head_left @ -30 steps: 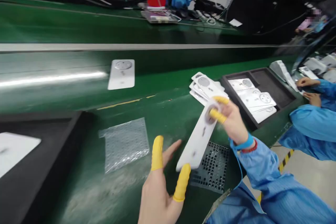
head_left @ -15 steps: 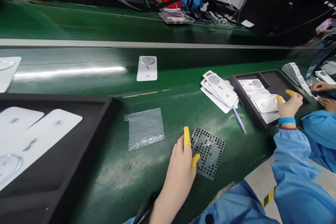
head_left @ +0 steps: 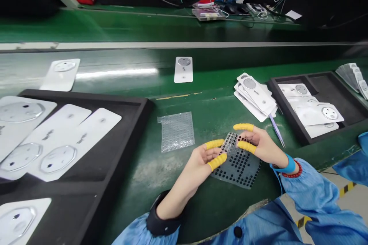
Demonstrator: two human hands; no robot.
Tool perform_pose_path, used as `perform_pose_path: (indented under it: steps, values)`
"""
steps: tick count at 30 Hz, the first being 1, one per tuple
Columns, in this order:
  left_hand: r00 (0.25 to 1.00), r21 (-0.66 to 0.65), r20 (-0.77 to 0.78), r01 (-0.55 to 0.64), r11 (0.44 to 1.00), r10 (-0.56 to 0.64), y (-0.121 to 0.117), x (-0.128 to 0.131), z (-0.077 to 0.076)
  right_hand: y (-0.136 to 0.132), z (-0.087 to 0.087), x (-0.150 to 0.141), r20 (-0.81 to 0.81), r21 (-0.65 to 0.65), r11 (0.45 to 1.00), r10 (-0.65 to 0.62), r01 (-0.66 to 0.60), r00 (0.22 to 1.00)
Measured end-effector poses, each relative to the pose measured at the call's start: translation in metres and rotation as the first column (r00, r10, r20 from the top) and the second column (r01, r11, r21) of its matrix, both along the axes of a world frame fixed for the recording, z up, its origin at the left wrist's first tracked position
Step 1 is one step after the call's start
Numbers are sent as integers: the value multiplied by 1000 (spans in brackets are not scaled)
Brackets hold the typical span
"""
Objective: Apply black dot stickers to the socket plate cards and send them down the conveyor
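A clear plastic sheet (head_left: pixel 237 168) with rows of small black round pieces is on the green bench in front of me. My left hand (head_left: pixel 205 159) has its thumb and forefinger, both in yellow finger cots, on the sheet's upper left edge. At the top right edge, my right hand (head_left: pixel 260 143) has its cotted thumb over the sheet and its forefinger beyond the edge. Whether a single black piece is between the fingers is too small to tell. A bubble-wrap pouch (head_left: pixel 177 132) lies to the left of the sheet.
A black tray (head_left: pixel 126 157) with white cards stands at the left. Another black tray (head_left: pixel 299 126) holds cards at the right. Between them are a pile of cards (head_left: pixel 255 93) and purple tweezers (head_left: pixel 276 130). A single card (head_left: pixel 183 71) lies further back.
My right hand has come from the right tray to the sheet, leaving a card there. My left hand has turned towards the sheet's edge. The view has swung left.
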State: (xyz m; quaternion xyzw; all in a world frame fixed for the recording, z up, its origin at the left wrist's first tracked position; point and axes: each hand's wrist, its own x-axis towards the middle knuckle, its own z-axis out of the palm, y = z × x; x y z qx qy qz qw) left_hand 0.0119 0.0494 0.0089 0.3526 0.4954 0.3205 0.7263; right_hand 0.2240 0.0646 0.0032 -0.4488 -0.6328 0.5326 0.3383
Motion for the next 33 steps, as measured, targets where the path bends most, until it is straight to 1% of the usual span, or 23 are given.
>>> perform_pose_path:
  steps: [1,2,3,5,6,7,9,10,13,16,19,21,22,23,25,27,29,31,33]
  values:
    - [999,-34,25,-23,999,24,1,1,1,0,2,1,25,44,999,-23,21,999]
    - [998,-45,31,-47,998,48,1,2,0,0,3,0,71,126,991,-64,54,995]
    - [997,-42,29,-68,997,69,1,3,-1,-2,4,-2,121,238,968,-116,84,986]
    - [994,-35,31,-102,994,103,0,6,-3,-6,5,-9,187,465,881,-189,82,964]
    - [993,-35,36,-113,993,114,-1,7,-4,-8,5,-13,207,544,838,-188,47,960]
    - [992,-36,42,-119,992,121,-2,8,-4,-11,4,-17,226,596,803,-164,-3,960]
    - [991,-44,57,-120,992,123,-3,9,-3,-14,1,-23,286,647,754,-104,-112,953]
    - [990,-52,65,-118,992,122,-4,9,-3,-16,-1,-25,332,668,727,-98,-160,938]
    - [986,-80,85,-139,987,146,-6,9,-3,-19,-4,-30,457,745,609,-173,-270,872]
    - [977,-90,90,-183,979,191,-8,9,-9,-23,-4,-34,481,813,485,-245,-323,842]
    - [972,-84,78,-214,973,220,-8,10,-17,-24,-7,-37,462,853,395,-268,-341,845]
    - [969,-79,63,-233,969,238,-8,12,-21,-22,-11,-38,483,856,343,-257,-388,837]
    - [968,-78,53,-240,968,244,-8,12,-23,-19,-13,-38,509,844,331,-246,-422,825]
    - [968,-80,43,-245,966,249,-7,13,-24,-17,-15,-38,541,825,332,-234,-457,807]
    - [966,-83,19,-255,963,257,-7,13,-26,-12,-19,-37,593,784,374,-219,-495,775]
    - [962,-76,-9,-273,959,273,-7,13,-28,-10,-23,-38,594,772,427,-219,-472,774]
    - [957,-63,-38,-289,955,287,-6,10,-31,-11,-27,-39,564,779,458,-217,-427,796]
    - [956,-55,-67,-290,955,286,-6,7,-33,-13,-32,-41,529,793,470,-215,-388,821]
    - [956,-52,-94,-283,958,278,-5,3,-36,-14,-37,-45,498,811,458,-217,-363,840]
